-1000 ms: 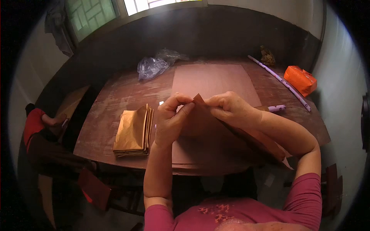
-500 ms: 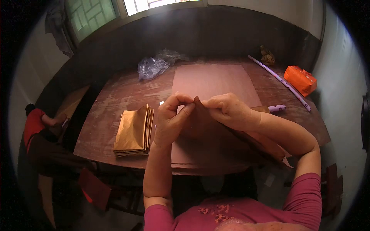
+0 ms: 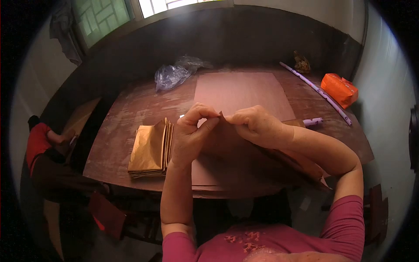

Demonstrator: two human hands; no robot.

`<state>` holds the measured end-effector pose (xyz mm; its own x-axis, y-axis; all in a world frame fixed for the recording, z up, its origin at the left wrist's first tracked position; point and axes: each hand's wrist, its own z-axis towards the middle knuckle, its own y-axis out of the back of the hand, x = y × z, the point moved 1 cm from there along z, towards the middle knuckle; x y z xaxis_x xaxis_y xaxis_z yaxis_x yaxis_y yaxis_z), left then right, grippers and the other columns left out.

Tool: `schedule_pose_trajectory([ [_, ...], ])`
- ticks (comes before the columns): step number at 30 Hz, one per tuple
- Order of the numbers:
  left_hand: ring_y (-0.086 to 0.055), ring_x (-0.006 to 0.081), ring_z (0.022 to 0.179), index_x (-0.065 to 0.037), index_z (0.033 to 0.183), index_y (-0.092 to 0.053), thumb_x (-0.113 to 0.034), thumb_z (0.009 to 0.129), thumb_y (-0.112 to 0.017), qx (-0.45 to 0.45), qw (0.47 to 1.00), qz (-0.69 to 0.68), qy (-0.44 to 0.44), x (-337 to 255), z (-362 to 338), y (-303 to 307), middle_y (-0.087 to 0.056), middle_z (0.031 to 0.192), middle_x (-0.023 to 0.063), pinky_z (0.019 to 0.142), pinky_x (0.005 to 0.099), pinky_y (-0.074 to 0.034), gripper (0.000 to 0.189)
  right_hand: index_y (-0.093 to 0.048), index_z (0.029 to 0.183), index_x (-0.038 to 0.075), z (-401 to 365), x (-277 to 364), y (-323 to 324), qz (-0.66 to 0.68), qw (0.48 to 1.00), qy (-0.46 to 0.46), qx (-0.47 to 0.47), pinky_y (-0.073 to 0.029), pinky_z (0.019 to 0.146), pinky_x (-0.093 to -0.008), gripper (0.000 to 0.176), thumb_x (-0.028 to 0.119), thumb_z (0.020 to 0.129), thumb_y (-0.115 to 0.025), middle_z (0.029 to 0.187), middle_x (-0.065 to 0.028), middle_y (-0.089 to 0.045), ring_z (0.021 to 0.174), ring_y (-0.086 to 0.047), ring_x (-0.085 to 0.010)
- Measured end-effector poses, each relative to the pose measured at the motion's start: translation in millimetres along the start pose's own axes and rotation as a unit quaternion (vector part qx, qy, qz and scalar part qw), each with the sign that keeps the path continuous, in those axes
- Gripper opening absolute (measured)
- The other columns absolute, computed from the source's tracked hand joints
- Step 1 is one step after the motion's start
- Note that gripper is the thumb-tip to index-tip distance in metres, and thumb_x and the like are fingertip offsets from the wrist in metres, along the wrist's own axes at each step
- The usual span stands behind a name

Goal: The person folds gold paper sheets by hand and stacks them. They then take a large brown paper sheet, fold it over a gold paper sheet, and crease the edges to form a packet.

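Observation:
Between my two hands hangs a large dark brown sheet [image 3: 238, 148], thin like paper, its upper corner raised above the table. My left hand [image 3: 190, 133] pinches that corner between thumb and forefinger. Close beside it, my right hand [image 3: 262, 126] has its fingers curled in and grips the sheet's edge just right of the corner. The sheet slopes down to the right under my right forearm, where its far end curls up. To the left of my left hand lies a stack of folded gold sheets [image 3: 147, 148].
A pinkish board [image 3: 242, 89] covers the middle of the wooden table [image 3: 109, 153]. Crumpled clear plastic [image 3: 172, 76] lies at the back. On the right are a purple patterned roll [image 3: 321, 94], an orange bag [image 3: 339, 91] and a second roll's end [image 3: 313, 122]. Another person [image 3: 41, 144] sits far left.
My hands stay pinched at the sheet's corner with almost no movement; the left has shifted very slightly left. The view itself has moved a little.

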<state>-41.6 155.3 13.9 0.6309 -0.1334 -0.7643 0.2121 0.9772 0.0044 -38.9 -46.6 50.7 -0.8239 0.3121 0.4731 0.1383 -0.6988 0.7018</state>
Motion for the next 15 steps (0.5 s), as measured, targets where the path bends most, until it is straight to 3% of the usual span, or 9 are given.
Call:
schedule_pose_trajectory([
  [5,-0.06,0.0085,0.095,0.0,0.098,-0.068,0.004,0.089,-0.065,0.003,0.999,-0.014,0.03,-2.0,0.2,-1.2,-0.066,0.096,0.0004,0.086,0.0232,-0.048,0.01,-0.068,0.094,0.002,1.2,1.7,0.6,-0.016,1.0,0.011,0.009,-0.052,0.07,-0.0437,0.017,0.001,0.081,-0.056,0.087,-0.0231,-0.065,0.084,-0.064,-0.0425],
  [10,-0.059,0.0077,0.094,-0.001,0.111,-0.07,0.001,0.09,-0.065,0.018,0.995,-0.003,0.094,-4.2,0.6,1.9,-0.065,0.097,-0.0009,0.087,0.023,-0.047,0.021,-0.067,0.092,0.002,1.5,0.8,0.9,-0.022,0.999,0.015,0.021,-0.052,0.069,-0.0445,0.015,0.001,0.081,-0.057,0.084,-0.0221,-0.065,0.082,-0.064,-0.0423],
  [15,-0.058,0.0094,0.099,0.0,0.114,-0.069,-0.001,0.092,-0.063,0.078,0.994,0.014,0.073,-5.3,5.5,5.4,-0.064,0.101,0.0022,0.09,0.0246,-0.045,0.023,-0.067,0.091,0.002,1.7,3.2,2.7,-0.028,0.999,0.016,0.033,-0.052,0.069,-0.045,0.014,0.002,0.081,-0.057,0.083,-0.0206,-0.066,0.081,-0.064,-0.0415],
])
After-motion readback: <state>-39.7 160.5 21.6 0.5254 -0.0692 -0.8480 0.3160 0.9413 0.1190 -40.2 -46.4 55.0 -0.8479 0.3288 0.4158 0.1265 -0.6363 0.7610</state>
